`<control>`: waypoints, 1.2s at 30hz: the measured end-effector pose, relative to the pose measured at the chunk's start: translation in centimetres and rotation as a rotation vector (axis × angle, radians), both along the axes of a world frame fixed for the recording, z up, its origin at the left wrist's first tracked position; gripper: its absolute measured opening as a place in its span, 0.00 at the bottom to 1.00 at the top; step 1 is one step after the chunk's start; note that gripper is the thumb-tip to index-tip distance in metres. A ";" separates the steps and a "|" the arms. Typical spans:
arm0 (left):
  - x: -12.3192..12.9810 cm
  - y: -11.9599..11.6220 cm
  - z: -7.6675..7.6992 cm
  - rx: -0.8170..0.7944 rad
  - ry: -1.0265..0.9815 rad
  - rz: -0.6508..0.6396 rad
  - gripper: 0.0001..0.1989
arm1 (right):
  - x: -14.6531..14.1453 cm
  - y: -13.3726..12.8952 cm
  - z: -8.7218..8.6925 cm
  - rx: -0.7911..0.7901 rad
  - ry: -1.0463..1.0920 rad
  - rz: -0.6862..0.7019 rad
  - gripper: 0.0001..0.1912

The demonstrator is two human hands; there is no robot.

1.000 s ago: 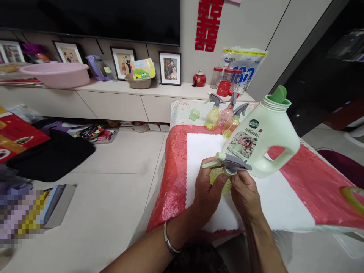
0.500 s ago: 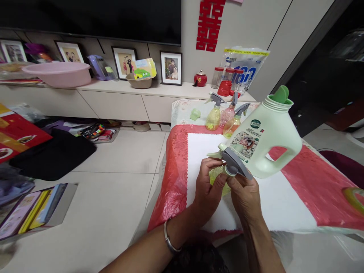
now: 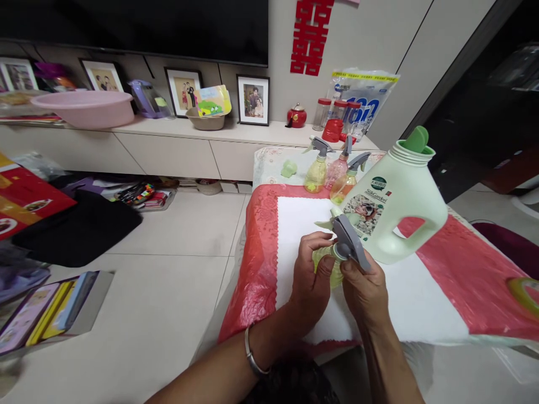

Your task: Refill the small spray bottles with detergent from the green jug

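My left hand is wrapped round a see-through yellow spray bottle, its thumb just below the neck. The grey trigger spray head sits at the bottle's mouth, its pale green nozzle and trigger turned up and left. My right hand grips the spray head's collar and rear end from the right; its far fingers are hidden. Right behind stands a large pale green detergent jug with a green cap-like piece in its open mouth. A white cloth lies beneath.
Three more spray bottles, yellow, pink and orange, stand at the table's back beside a small green piece. Red plastic sheeting covers the table. A tape roll lies at the right edge.
The spray head has turned slightly, its nozzle shifting up and right. My right hand has moved a little with it, while my left hand keeps hold of the bottle.
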State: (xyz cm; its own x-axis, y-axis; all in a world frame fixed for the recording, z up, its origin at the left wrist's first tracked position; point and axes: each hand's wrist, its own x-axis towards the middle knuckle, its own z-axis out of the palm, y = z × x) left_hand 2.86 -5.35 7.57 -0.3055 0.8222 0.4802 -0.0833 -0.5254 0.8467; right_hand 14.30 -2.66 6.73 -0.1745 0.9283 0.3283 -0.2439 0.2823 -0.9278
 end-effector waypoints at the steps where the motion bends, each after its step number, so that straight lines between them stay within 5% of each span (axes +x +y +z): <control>1: -0.1 0.0 0.0 0.002 0.002 -0.008 0.09 | -0.1 -0.1 0.0 0.003 -0.003 -0.018 0.19; 18: -0.1 0.3 0.3 0.055 0.038 0.025 0.07 | 0.3 0.0 -0.1 -0.034 0.077 0.059 0.16; 26: -0.4 0.2 -0.1 0.003 0.031 0.028 0.09 | -1.0 -0.4 0.5 0.028 0.029 -0.064 0.15; 36: -0.3 0.2 0.2 0.080 0.029 -0.002 0.11 | 0.4 -0.3 -0.2 0.000 -0.030 0.045 0.18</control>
State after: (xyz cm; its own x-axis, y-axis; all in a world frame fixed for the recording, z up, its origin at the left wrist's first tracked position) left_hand 2.54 -5.16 7.74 -0.2890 0.7813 0.5533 -0.0607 -0.5917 0.8038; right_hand 14.70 -2.95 6.49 -0.2262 0.9193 0.3222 -0.2286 0.2714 -0.9349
